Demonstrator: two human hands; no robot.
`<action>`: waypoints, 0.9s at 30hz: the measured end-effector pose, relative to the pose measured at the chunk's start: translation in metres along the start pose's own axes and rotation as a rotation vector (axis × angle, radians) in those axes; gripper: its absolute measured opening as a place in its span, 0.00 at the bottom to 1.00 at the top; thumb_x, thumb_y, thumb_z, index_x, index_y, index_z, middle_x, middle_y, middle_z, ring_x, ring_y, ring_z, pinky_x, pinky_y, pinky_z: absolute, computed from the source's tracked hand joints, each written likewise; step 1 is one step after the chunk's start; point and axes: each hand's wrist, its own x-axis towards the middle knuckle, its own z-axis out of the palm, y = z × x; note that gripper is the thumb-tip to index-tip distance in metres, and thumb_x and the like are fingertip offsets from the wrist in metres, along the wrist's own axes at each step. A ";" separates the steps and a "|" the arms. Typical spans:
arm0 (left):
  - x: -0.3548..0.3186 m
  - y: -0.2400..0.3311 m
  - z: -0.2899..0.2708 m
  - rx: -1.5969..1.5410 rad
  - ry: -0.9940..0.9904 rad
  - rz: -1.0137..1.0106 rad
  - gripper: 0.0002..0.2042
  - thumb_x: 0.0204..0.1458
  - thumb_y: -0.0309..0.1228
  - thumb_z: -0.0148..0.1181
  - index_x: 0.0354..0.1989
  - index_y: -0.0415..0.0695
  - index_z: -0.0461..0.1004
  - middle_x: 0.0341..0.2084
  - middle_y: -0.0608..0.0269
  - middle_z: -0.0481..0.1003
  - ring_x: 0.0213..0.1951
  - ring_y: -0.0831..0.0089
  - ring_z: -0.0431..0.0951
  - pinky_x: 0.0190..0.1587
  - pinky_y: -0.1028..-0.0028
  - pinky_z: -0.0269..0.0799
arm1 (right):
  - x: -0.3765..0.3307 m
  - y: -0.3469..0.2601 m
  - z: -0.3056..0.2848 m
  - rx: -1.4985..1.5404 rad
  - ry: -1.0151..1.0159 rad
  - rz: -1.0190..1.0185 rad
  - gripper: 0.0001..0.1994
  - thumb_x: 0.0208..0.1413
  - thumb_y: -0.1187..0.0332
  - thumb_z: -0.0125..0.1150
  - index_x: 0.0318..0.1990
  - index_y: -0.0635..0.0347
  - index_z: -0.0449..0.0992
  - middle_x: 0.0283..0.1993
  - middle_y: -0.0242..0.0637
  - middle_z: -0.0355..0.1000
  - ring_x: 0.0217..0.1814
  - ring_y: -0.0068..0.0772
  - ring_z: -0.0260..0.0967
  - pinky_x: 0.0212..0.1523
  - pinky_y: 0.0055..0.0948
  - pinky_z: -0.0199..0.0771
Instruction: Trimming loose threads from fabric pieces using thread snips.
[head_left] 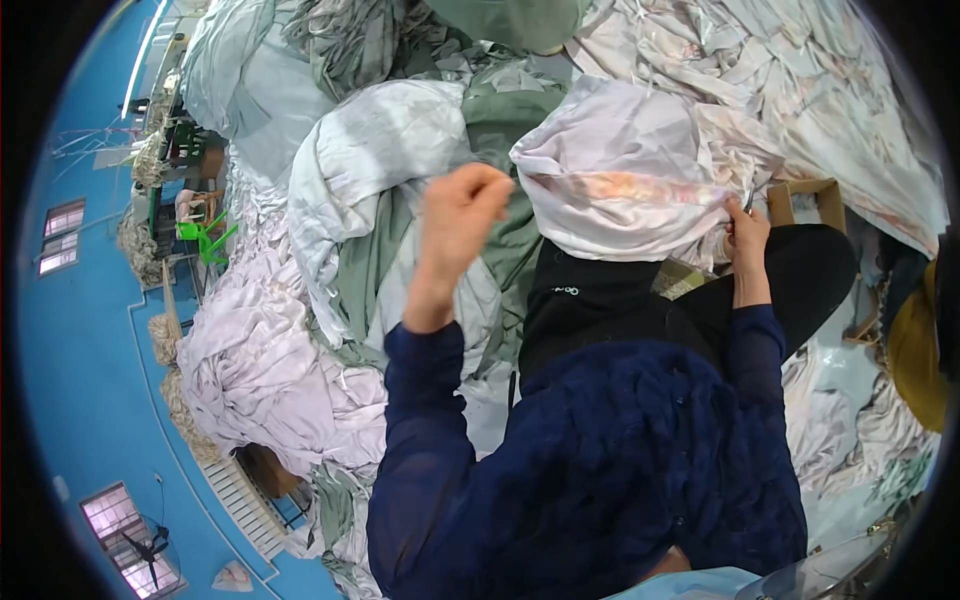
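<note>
A white cloth point(620, 130) with an orange-pink printed band lies bunched over my lap, on black trousers point(590, 290). My right hand point(748, 238) is closed at the right end of that band, pinching the cloth's edge. A thin dark tool point(750, 202), too small to name, pokes out by its fingers. Raised to the left of the cloth, my left hand point(462, 212) is closed with fingers curled, apart from the printed cloth. What it may hold is hidden. Below and around it lie green cloth point(510, 130) and white cloth point(385, 130).
Heaps of pale fabric surround me, with a lilac-white pile point(270, 350) at left and a printed heap point(780, 90) at far right. Beside my right knee stands an open cardboard box point(815, 200). A green chair point(208, 238) stands farther left, near a blue wall point(75, 370).
</note>
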 end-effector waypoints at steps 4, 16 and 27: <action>0.010 -0.041 0.055 -0.063 0.116 0.198 0.06 0.47 0.22 0.63 0.34 0.35 0.77 0.23 0.64 0.75 0.23 0.79 0.73 0.26 0.77 0.67 | 0.005 0.005 0.001 0.017 -0.009 0.003 0.11 0.53 0.62 0.67 0.26 0.55 0.72 0.16 0.24 0.64 0.12 0.13 0.55 0.11 0.16 0.46; 0.020 -0.030 0.060 0.061 0.093 0.249 0.02 0.48 0.20 0.62 0.31 0.37 0.78 0.23 0.62 0.76 0.22 0.77 0.76 0.25 0.78 0.69 | 0.004 -0.001 0.003 0.055 -0.062 0.019 0.12 0.54 0.61 0.67 0.26 0.54 0.71 0.17 0.21 0.62 0.14 0.11 0.56 0.12 0.15 0.48; 0.006 -0.046 0.042 -0.590 0.105 -0.165 0.03 0.56 0.25 0.58 0.33 0.39 0.75 0.23 0.65 0.75 0.21 0.80 0.72 0.26 0.82 0.65 | 0.005 -0.001 0.002 0.018 -0.047 0.005 0.11 0.54 0.62 0.67 0.26 0.55 0.74 0.17 0.21 0.63 0.14 0.12 0.57 0.13 0.16 0.49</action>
